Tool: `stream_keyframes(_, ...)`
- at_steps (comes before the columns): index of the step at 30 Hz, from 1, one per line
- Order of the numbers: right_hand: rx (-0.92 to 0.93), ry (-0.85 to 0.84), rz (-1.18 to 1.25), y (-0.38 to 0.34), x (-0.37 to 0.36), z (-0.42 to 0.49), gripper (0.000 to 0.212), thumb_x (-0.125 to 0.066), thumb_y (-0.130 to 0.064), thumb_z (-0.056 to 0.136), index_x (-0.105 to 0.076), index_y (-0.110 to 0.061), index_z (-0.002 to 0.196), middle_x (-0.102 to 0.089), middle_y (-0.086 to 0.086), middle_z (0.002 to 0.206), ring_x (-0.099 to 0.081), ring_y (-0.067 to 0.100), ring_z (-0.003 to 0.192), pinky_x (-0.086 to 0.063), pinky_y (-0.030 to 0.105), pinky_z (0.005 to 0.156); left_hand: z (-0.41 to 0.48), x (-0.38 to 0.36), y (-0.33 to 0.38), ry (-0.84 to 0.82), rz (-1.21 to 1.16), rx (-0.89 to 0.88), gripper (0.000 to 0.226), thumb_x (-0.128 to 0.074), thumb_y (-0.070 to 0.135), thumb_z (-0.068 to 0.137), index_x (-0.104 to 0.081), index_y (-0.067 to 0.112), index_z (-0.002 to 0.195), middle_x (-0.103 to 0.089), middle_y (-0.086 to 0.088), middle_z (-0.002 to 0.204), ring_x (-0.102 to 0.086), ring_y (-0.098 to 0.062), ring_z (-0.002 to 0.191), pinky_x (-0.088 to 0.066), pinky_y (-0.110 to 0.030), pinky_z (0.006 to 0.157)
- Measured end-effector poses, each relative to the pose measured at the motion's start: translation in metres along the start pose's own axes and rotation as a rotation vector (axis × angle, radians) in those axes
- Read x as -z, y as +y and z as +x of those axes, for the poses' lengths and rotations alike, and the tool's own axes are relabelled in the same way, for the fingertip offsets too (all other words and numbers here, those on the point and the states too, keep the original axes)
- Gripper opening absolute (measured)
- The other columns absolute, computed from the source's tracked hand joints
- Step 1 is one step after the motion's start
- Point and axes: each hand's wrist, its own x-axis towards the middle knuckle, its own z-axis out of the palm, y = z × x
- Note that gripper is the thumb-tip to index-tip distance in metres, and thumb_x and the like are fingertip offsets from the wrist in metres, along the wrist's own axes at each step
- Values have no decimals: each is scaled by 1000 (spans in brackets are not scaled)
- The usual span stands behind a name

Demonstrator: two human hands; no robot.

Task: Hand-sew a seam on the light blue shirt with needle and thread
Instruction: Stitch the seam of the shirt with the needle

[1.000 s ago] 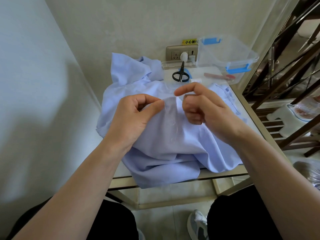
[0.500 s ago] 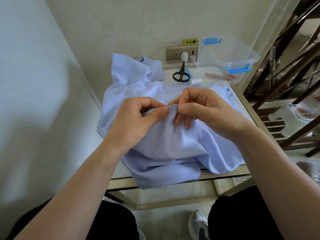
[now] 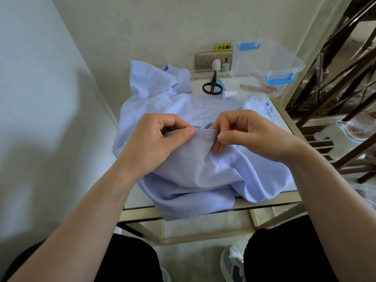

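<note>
The right hand returns, its grip pinching the needle into the light blue shirt fold the left hand pinches, seemingly starting another stitch.

Soft, even daylight; moderate brightness
Broad diffuse shadows fall on the left wall, so light arrives from the right. Wide-angle distortion bends straight lines towards the frame edges; the centre is sharp, with no glare
</note>
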Motion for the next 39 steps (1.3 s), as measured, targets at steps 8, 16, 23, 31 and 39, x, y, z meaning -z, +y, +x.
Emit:
stream_keyframes(8,-1,23,-23,1,-1,1,15,-58,-3,81,-52,-6,68,-64,29,86,-64,18,72,-50,20,75,1,-3,0,13,-31,-5,10,-69,28,77,-73,19,74,-69,11,69,-60,0,69,-45,-12,68)
stream_keyframes(16,-15,46,-48,-1,-2,0,17,-58,-3,81,-51,-8,66,-64,35,90,-65,18,74,-50,19,76,0,-4,1,8,-46,-19,6,-72,21,79,-73,18,74,-67,15,66,-59,2,66,-43,-10,66)
stream_keyframes(23,-46,59,-111,-2,-2,-1,31,-55,13,89,-50,-6,65,-66,30,91,-65,17,73,-51,20,77,0,-5,2,15,-26,-29,8,-70,25,76,-73,18,73,-69,10,68,-61,0,68,-46,-13,68)
stream_keyframes(31,-35,83,-136,1,-6,1,29,-56,11,90,-50,-6,67,-66,3,77,-62,11,70,-51,24,75,-2,-7,3,39,75,-79,9,-71,27,76,-69,24,69,-69,2,69,-62,-7,68,-51,-27,70)
stream_keyframes(39,41,54,29,5,-2,1,9,-59,-7,87,-55,-3,81,-66,14,80,-64,19,73,-51,24,75,0,-4,4,22,-19,36,2,-74,23,80,-74,23,79,-73,7,78,-64,-2,75,-50,-16,74)
